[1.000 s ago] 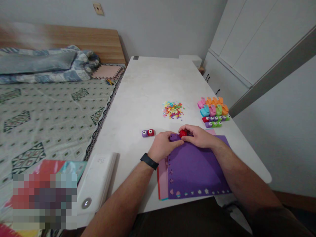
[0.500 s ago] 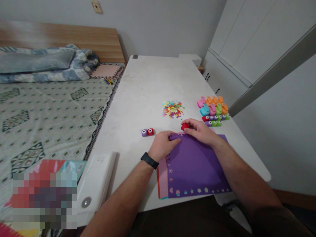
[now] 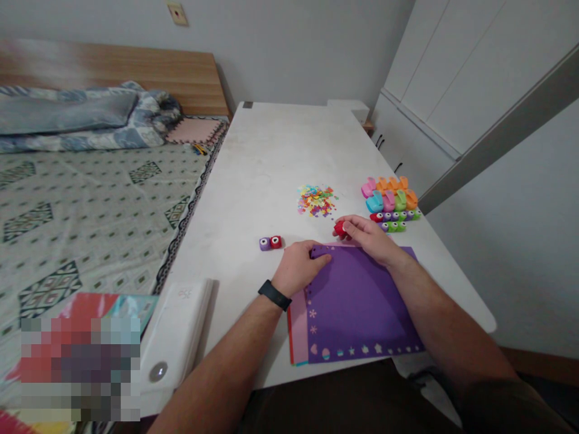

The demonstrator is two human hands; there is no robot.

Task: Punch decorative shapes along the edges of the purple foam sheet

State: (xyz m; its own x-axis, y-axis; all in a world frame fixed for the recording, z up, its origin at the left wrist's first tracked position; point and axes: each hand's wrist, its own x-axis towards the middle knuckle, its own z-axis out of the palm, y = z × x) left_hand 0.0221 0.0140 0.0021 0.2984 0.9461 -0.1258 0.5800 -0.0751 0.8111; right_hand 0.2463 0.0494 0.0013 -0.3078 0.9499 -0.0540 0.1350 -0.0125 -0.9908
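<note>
My right hand (image 3: 364,235) is closed around a small red craft punch (image 3: 340,228), thumb against its pale top, just beyond the far edge of a purple paper sheet (image 3: 362,301). At that sheet's far left corner, my left hand (image 3: 301,262) pinches the paper with the thumb on top; its other fingers are mostly hidden. Small cut-out shapes run along the sheet's left and near edges, with a few at the far left. A pink sheet (image 3: 298,331) shows underneath. Left of my hands, a purple punch (image 3: 265,243) stands beside another red punch (image 3: 275,242).
Colourful paper confetti (image 3: 316,201) lies beyond my hands. Several larger punches (image 3: 389,196) and small punches (image 3: 395,221) stand in rows at the right. A white device (image 3: 181,325) sits at the table's left edge, beside a bed (image 3: 104,205).
The red punch has turned and risen slightly in my right hand, and its pale top now shows beside my thumb. My left hand stays on the paper corner.
</note>
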